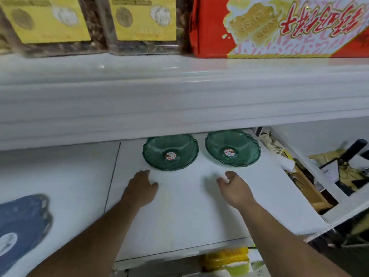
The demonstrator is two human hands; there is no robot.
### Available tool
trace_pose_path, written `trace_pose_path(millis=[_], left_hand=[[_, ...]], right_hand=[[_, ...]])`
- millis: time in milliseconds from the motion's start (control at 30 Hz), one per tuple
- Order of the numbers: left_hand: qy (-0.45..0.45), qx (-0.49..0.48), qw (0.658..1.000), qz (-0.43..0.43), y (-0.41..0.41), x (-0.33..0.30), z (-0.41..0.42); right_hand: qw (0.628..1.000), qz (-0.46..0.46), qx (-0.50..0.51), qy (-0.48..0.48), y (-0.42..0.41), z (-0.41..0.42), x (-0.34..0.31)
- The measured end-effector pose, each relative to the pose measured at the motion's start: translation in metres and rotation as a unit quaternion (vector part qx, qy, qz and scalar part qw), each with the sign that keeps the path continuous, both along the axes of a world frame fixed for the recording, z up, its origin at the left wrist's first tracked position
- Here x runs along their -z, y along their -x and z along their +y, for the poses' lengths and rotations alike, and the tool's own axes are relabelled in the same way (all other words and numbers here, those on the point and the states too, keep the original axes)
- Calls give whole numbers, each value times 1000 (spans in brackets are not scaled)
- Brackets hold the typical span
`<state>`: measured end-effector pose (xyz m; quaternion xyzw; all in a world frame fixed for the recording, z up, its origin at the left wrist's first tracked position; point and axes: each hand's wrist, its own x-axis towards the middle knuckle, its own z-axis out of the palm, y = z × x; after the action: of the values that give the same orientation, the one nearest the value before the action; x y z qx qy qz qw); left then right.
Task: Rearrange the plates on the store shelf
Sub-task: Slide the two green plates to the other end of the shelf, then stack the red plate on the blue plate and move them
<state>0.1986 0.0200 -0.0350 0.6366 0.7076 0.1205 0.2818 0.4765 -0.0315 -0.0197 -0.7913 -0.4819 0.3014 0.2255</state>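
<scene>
Two green translucent plates with scalloped rims rest side by side at the back of the white lower shelf (179, 212), each with a round red-and-white sticker in its centre. The left plate (159, 154) and the right plate (243, 150) are partly tucked under the shelf above. My left hand (140, 189) hovers palm down just in front of the left plate, holding nothing. My right hand (235, 187) is a short way in front of the right plate, fingers loosely curled and apart, holding nothing. Neither hand touches a plate.
A blue plate (22, 222) lies at the left edge of the lower shelf. The thick white upper shelf (179, 96) overhangs and carries yellow-labelled packs (143, 19) and a red biscuit box (279, 27). Cluttered boxes and cables (339, 172) sit to the right.
</scene>
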Motion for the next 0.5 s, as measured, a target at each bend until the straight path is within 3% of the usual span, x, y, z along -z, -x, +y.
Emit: trace_pose_path(millis=[167,333,500], left_hand=[[-15,80,982,168,21,-19,-32],[-7,18,981,192,36,-25,-81],[34,-80,984,158,46,-31,-149]], right_hand=[[948,-213,-234,15,52,-11,-11],[888,-268,-373,2,83,-16,-21],[843,-253,-475,-15,108,-38,-28]])
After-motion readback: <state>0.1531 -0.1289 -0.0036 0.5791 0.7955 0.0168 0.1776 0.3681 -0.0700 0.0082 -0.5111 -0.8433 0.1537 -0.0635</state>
